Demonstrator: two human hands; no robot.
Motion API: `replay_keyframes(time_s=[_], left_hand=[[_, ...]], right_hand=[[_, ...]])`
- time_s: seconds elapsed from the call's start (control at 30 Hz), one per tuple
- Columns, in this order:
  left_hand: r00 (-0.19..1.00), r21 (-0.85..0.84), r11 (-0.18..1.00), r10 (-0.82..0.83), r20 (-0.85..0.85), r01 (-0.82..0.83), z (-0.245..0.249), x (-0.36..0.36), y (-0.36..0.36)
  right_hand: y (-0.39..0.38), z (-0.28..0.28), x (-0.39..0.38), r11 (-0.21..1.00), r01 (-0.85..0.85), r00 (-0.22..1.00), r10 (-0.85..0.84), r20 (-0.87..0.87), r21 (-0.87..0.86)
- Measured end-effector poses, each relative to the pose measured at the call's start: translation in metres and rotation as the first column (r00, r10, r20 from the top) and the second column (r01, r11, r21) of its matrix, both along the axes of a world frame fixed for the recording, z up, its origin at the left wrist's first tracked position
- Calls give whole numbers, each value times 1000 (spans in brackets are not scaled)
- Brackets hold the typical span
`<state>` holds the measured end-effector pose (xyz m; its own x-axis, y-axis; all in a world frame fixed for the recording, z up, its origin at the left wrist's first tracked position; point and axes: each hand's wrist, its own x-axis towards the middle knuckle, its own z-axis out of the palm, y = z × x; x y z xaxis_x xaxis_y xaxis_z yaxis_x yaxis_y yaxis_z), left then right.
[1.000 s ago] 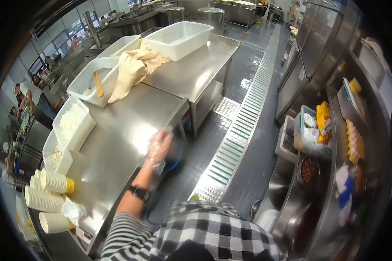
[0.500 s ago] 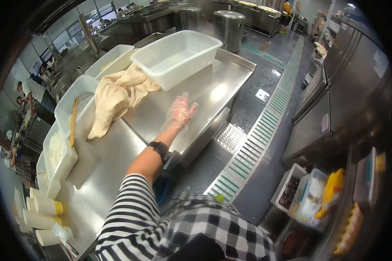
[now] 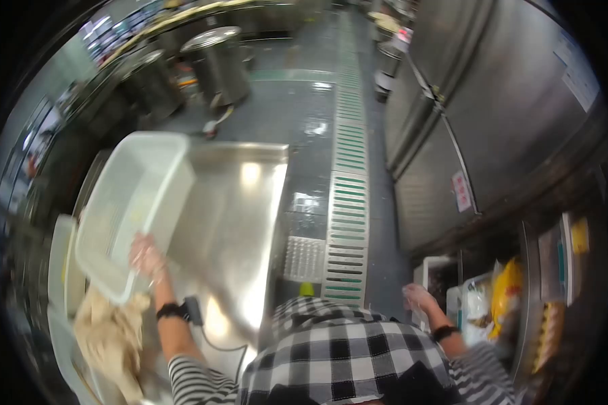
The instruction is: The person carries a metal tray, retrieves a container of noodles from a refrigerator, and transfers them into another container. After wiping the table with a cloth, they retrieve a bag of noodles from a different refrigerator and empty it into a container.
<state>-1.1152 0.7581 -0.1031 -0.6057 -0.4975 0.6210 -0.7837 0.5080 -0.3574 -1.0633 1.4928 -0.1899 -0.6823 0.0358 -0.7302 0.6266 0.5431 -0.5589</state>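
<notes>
My left hand (image 3: 148, 258), in a clear plastic glove, is at the near right rim of a white plastic tub (image 3: 177, 196), with its fingers over the edge and closed on it. Inside, the tub shows a few pale bits at the bottom. A crumpled beige cloth (image 3: 111, 331) lies by the tub's near end, left of my forearm. On the other side of my body, my right hand (image 3: 420, 298) hangs beside the low shelf, also gloved. It is slightly blurred; its fingers look loosely apart, with nothing visible in them.
A steel table (image 3: 226, 209) carries the tub. More white tubs (image 3: 62, 270) line its left side. Beyond stand lidded steel barrels (image 3: 216, 64). A floor drain grate (image 3: 348, 229) runs ahead, with a steel refrigerator (image 3: 479, 115) on the right. A yellow bag (image 3: 507, 297) sits on the shelf.
The view has swung to the right. My left hand has gone from above the bare tabletop to the tub's rim and closed there. My right hand has come into view.
</notes>
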Motion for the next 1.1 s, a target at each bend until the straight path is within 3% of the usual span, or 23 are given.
replay_keyframes(time_s=[0.03,0.07,0.1,0.13,0.17,0.2,0.3,0.37,0.43,0.47,0.5,0.57,0.6,0.67,0.7,0.77,0.83,0.9,0.97,1.0,1.03,1.07,1.1], left_hand=[[997,7,998,63,36,-64,0,-14,-13],[1000,-101,995,-19,21,21,-19,-22,-45],[994,-121,992,35,103,-23,-22,-34,-61],[971,-95,989,133,200,-116,-32,-47,-86],[962,-199,973,158,223,-114,-60,-43,-125],[930,46,964,241,277,-263,-40,-61,-121],[876,157,864,459,147,-479,23,-130,-70],[867,251,832,493,76,-495,70,-199,-22],[997,237,969,74,-33,-64,94,-266,17],[929,164,927,-301,-216,338,89,-309,28],[695,23,736,-629,-348,677,86,-356,43],[567,114,569,-738,-366,814,101,-434,136],[525,251,462,-732,-433,851,96,-469,174],[474,478,212,-699,-536,852,43,-527,199],[461,568,87,-688,-560,819,11,-560,218],[490,715,-316,-555,-673,624,-10,-600,300],[437,802,-352,-697,-569,482,-20,-632,374],[367,842,-479,-758,-539,247,-23,-674,437],[-113,807,-488,-870,-480,332,-31,-726,508],[-163,824,-522,-853,-496,221,-28,-753,547],[-216,834,-542,-830,-514,99,-27,-778,589],[-292,852,-513,-835,-466,108,-31,-803,633],[-320,840,-523,-828,-460,144,-18,-808,654]], right_hand=[[-7,7,-15,998,66,998,-66,7,6],[-10,12,-28,999,24,999,-25,46,21],[-13,14,-42,999,-18,996,16,82,27],[-14,15,-54,999,45,995,-47,87,24],[-15,17,-62,992,119,990,-121,67,34],[-11,15,-75,980,198,978,-200,53,37],[8,3,-117,942,334,941,-334,48,-2],[19,-12,-156,860,500,865,-501,18,-103],[33,-19,-200,654,693,687,-726,3,-305],[43,-20,-233,643,700,677,-736,3,-311],[47,-17,-270,636,721,657,-754,-21,-276],[60,-9,-348,642,736,643,-762,-75,-217],[70,-11,-381,651,735,648,-757,-89,-188],[113,-87,-445,899,422,814,-320,-485,115],[113,-69,-472,879,460,780,-332,-530,126],[96,-14,-528,833,535,725,-367,-582,142],[93,18,-571,789,603,695,-448,-562,117],[96,34,-608,734,669,628,-476,-616,114],[115,-7,-644,676,725,580,-495,-646,133],[126,-28,-662,648,749,573,-528,-627,139],[107,20,-668,609,787,537,-601,-592,95],[107,4,-682,520,846,394,-465,-793,115],[87,83,-677,539,842,379,-569,-730,18]])
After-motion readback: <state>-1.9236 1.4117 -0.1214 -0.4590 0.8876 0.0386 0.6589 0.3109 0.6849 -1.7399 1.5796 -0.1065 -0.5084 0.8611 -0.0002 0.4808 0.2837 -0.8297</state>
